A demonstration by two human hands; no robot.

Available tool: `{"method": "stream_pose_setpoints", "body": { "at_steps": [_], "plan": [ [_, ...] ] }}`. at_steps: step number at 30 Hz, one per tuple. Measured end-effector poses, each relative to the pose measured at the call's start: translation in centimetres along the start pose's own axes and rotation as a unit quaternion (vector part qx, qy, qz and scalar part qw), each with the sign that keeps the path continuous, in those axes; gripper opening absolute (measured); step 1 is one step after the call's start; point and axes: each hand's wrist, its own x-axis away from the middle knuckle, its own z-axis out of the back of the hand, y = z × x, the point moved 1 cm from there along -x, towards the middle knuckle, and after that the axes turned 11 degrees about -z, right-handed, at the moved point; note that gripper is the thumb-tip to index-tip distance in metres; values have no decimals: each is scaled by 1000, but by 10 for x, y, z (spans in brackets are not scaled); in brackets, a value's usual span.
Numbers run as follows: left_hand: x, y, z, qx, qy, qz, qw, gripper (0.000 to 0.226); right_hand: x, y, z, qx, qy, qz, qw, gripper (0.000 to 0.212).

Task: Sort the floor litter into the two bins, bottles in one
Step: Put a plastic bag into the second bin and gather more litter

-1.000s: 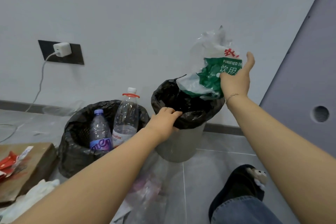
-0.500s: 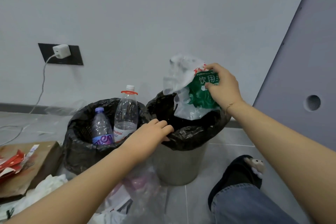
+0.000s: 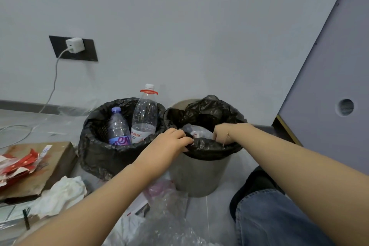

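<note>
The crumpled clear plastic wrapper with the green label (image 3: 196, 131), held high over the bins a second ago, now sits down inside the grey bin lined with a black bag (image 3: 201, 173). The right hand (image 3: 220, 133) has followed it in, fingers hidden below the rim, so their state cannot be told. The left hand (image 3: 171, 142) curls over the liner's near edge, steadying it. The two clear plastic bottles (image 3: 143, 118) stand in the neighbouring black-lined bin (image 3: 95, 156); much floor litter remains.

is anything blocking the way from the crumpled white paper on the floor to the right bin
Yes, partly. Both hands sit at the right bin: the left hand grips the liner rim and the right hand reaches inside its mouth. Between the crumpled white paper and the bin lies the left forearm.
</note>
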Motion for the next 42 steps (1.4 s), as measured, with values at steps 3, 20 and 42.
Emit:
{"method": "stream_pose_setpoints", "body": {
  "at_steps": [3,20,42],
  "plan": [
    [1,1,0,10,20,1,1000,28,3,-2,-3,-12,-54,-2,998,28],
    [-89,-55,15,-15,-182,199,963,64,-31,60,3,-158,356,-113,914,23],
    [-90,-150,-55,309,-4,584,750,38,-48,105,-47,-457,-94,-220,857,23]
  ]
}}
